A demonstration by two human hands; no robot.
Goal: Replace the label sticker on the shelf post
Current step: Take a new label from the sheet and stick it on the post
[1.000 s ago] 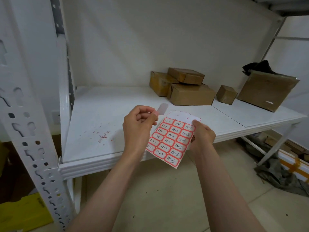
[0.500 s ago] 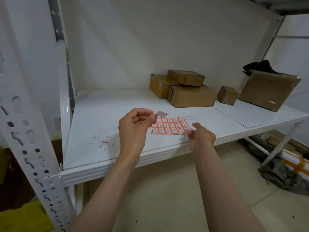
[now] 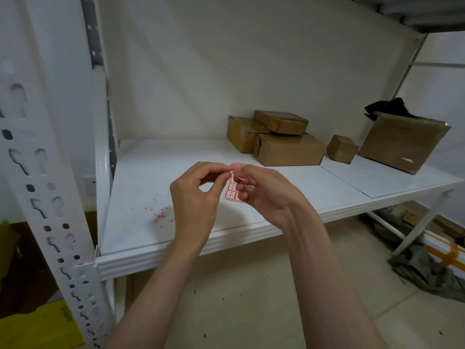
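White shelf (image 3: 251, 222) with cardboard boxes (image 3: 289, 149)

Both forearms reach forward, the left hand (image 3: 195, 195) and right hand (image 3: 266, 192) meeting with fingertips pinched together, fingers curled.

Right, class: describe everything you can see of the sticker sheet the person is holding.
The sticker sheet is a small white paper sheet of red-bordered labels with handwritten marks too small to read. Only a few labels show; the rest is hidden behind the hands. It is held above the white shelf, tilted, between the left hand and right hand, whose fingertips pinch at its upper edge.
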